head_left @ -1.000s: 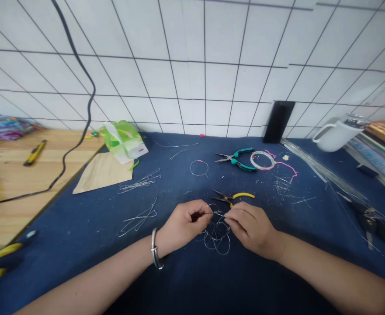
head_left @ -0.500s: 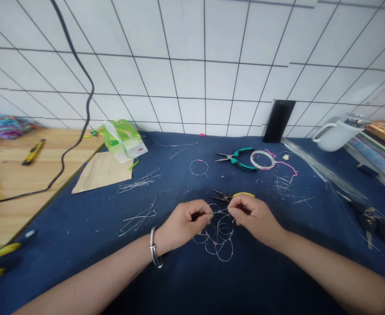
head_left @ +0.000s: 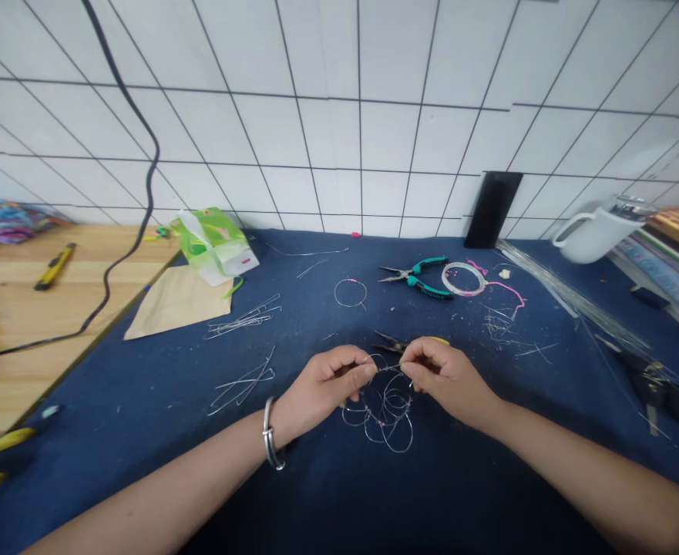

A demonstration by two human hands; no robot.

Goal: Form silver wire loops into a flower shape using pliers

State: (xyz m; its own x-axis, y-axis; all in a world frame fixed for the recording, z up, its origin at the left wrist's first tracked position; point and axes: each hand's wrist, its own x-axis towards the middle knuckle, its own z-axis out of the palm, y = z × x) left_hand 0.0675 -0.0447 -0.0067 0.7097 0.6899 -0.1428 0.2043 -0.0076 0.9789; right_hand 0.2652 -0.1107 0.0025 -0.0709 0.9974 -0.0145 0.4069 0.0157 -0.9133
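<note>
My left hand pinches thin silver wire between thumb and fingers; a silver bangle circles that wrist. Facing it, my right hand pinches the same wire from the other side, and a short stretch spans the small gap. Several linked wire loops with small pink beads hang below the fingers. Behind my right hand lie pliers with dark jaws and a yellow handle, partly hidden. Farther back is a single wire ring with pink beads at its top.
Teal-handled pliers and a white ring-shaped dish lie behind. Bent wires rest at left, near a paper sheet. Long wires, keys and a white mug are at right; a yellow cutter lies far left.
Both hands stay pinched on the wire with only slight movement. The hanging loops have swung a little to the right and up. The view has shifted slightly.
</note>
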